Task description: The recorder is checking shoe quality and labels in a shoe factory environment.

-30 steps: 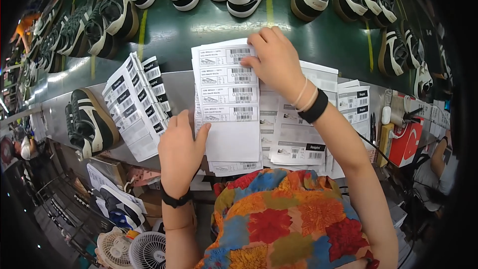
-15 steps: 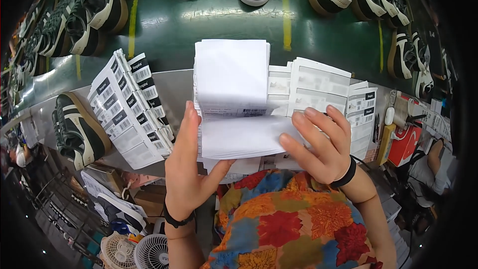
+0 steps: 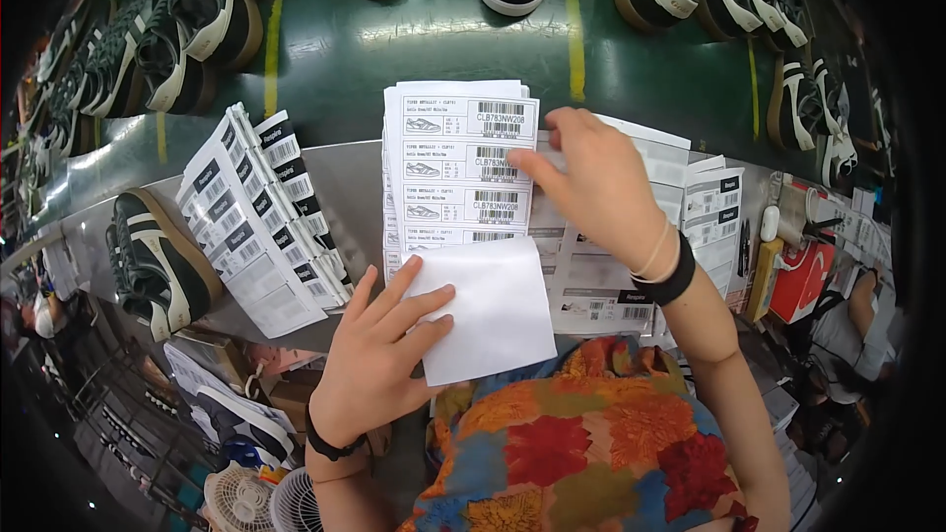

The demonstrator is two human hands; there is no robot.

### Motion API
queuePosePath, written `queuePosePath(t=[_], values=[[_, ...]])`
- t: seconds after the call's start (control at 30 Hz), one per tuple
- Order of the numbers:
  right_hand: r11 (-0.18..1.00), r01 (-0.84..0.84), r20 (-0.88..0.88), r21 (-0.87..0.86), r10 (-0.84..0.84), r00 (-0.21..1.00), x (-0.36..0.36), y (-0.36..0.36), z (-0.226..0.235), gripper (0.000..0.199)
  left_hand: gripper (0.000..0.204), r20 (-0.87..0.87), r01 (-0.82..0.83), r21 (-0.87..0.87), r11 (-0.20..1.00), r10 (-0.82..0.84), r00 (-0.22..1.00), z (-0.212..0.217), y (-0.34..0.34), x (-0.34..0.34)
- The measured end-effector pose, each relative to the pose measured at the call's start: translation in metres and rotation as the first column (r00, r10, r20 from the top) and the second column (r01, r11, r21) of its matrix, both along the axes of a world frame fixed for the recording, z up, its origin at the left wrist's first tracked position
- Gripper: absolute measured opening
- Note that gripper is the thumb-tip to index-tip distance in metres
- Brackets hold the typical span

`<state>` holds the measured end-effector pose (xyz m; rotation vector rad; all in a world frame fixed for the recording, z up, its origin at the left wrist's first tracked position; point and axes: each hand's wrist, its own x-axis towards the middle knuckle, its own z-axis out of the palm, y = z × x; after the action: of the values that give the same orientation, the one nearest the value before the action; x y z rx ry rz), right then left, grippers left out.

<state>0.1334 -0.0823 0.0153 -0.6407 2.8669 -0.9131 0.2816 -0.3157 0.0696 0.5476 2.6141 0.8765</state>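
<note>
In front of me lies a stack of white label sheets (image 3: 453, 175) printed with barcodes and small shoe drawings. Over its near end rests a blank white flap of paper (image 3: 490, 320), its near edge reaching toward my apron. My left hand (image 3: 384, 350) lies with spread fingers on the left part of this flap. At the stack's far right edge is my right hand (image 3: 603, 182), palm down. Its thumb touches the printed face, and the index finger is a little apart beyond the edge. Nothing shows between thumb and finger.
Folded label sheets (image 3: 258, 222) stand left of the stack; more printed sheets (image 3: 650, 172) lie right. A dark green and cream shoe (image 3: 163, 261) sits at the left. Several shoes line the green belt (image 3: 335, 59) beyond. A red box (image 3: 800, 286) is at the right.
The blank paper over the far part of the stack is gone from there, and printed labels now show. My right hand moved away from me; my left hand came down onto the flap.
</note>
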Motion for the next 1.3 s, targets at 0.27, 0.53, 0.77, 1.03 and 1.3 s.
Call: queuePosePath(t=[0.27,0.53,0.77,1.03,1.3], values=[[0.994,0.047,-0.048,0.1,-0.042,0.998,0.032,-0.023,-0.022,0.021,0.057,0.003,-0.067,-0.132,0.989,0.068,0.998,-0.001,-0.007,-0.074],[0.869,-0.037,-0.309,0.494,0.216,0.926,0.058,-0.032,-0.032,0.05,0.099,-0.179,0.168,-0.374,0.912,-0.248,0.952,-0.046,-0.011,-0.12],[0.927,-0.06,-0.283,0.371,0.175,0.943,0.056,-0.026,-0.02,0.045,0.102,-0.167,0.143,-0.415,0.899,-0.23,0.959,-0.044,-0.012,-0.124],[0.906,-0.423,-0.359,-0.018,0.389,0.848,0.071,-0.023,-0.012,0.034,0.11,-0.051,0.133,-0.401,0.906,-0.167,0.985,-0.041,-0.021,-0.135],[0.972,-0.212,-0.407,0.1,0.235,0.883,0.047,-0.026,-0.015,0.013,0.111,0.002,0.236,-0.372,0.898,-0.254,0.967,-0.045,-0.029,-0.148]])
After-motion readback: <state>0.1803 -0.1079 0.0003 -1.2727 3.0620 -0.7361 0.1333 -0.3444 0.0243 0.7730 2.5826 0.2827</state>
